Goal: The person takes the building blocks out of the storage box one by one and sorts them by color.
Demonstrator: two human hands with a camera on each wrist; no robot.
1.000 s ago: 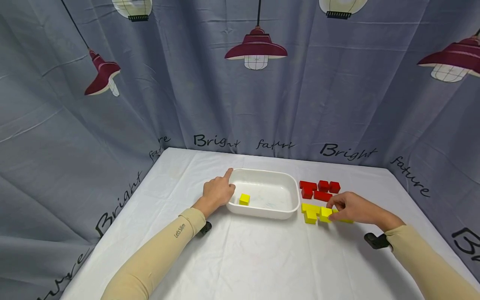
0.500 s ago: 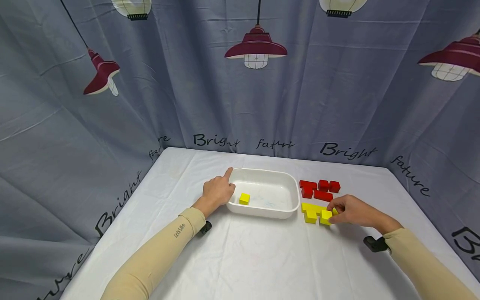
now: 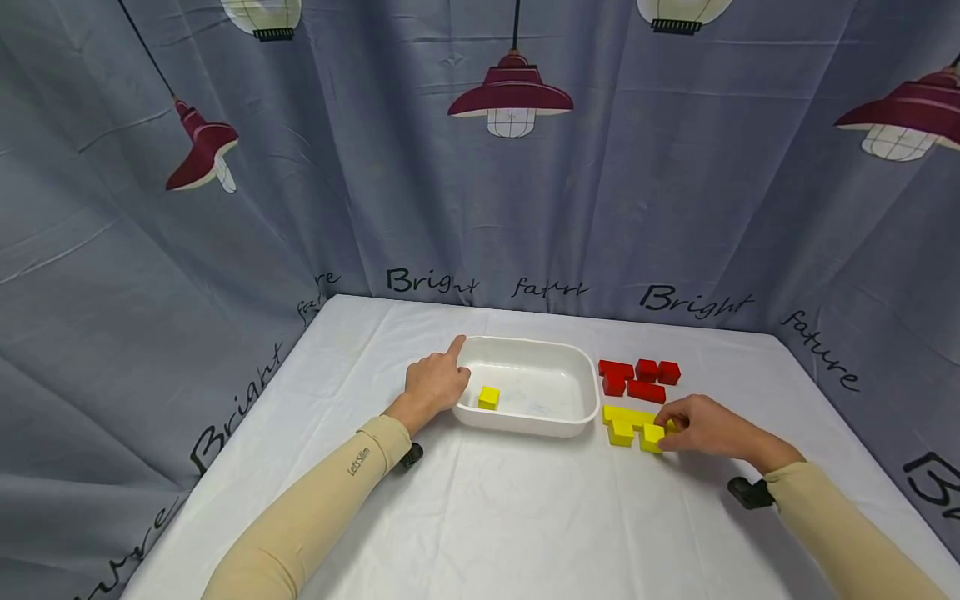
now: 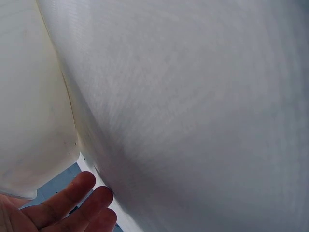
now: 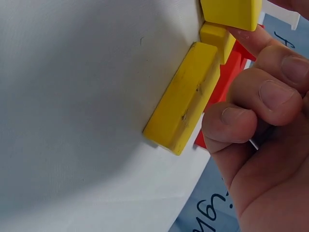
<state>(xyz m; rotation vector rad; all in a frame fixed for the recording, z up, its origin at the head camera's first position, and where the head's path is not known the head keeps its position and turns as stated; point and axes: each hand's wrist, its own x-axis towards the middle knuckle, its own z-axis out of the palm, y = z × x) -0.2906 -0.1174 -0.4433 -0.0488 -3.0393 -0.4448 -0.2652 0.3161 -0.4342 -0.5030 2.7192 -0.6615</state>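
In the head view my left hand (image 3: 435, 383) holds the left end of a white tray (image 3: 525, 429), its index finger lying along the rim. The left wrist view shows several fingertips (image 4: 99, 195) outside the wall of the tray (image 4: 34, 96); the thumb is out of sight there. Inside the tray lies one yellow cube (image 3: 489, 398). Right of it, my right hand (image 3: 708, 429) pinches another yellow cube (image 3: 650, 438) between thumb and index finger. Next to that cube sits a yellow T-shaped block (image 3: 620, 431). A long yellow block (image 5: 183, 99) lies under the curled fingers.
Behind the yellow blocks are a red T-shaped block (image 3: 614, 379), two red cubes (image 3: 647, 371) and a red bar (image 3: 647, 392). A white cloth (image 3: 487, 517) covers the table. A grey-blue curtain (image 3: 420, 192) hangs behind it.
My right hand has shifted slightly toward the front of the table, and the pinched yellow cube has moved with it. The left hand and tray have stayed in place.
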